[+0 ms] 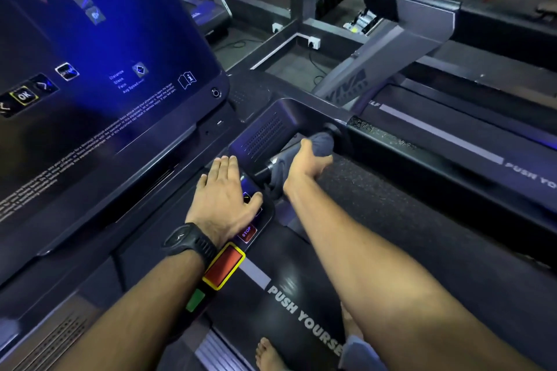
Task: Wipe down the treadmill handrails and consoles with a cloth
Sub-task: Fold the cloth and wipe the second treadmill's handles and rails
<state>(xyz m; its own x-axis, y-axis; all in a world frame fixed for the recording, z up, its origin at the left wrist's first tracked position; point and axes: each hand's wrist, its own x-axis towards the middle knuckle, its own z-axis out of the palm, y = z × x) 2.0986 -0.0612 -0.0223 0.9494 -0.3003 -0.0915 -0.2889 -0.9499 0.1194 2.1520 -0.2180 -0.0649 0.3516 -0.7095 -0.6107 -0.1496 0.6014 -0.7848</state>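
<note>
I have the left hand (224, 190) lying flat on the console panel (265, 135), fingers straight and close together, holding nothing. The thumb is spread toward the small lit controls. Just behind that wrist, past the black watch (188, 239), sit the STOP label (246, 232) and the red button in its yellow frame (224, 266). Ahead of those fingertips and off to their left rises the big blue screen (105, 39).

The right hand (304, 164) is closed round the grey cloth (322, 143). The thumb lies over the top and the other fingers curl under, mostly out of my sight. The cloth is bunched round the short handrail (265, 170), which juts from the console's right side. A tail of cloth hangs down just below the palm. The bar's bare dark end shows between the two hands, just beside the left fingertips.

Beyond the right knuckles the cloth's far end touches the round joint where the bar meets the long side rail (422, 147). That rail carries pale specks (dust or droplets, I cannot tell which).

Under both forearms runs the belt (301, 310) with its white lettering, and a bare foot (268, 354) stands on it. Well beyond the right fingers is a neighbouring treadmill (452, 24).
</note>
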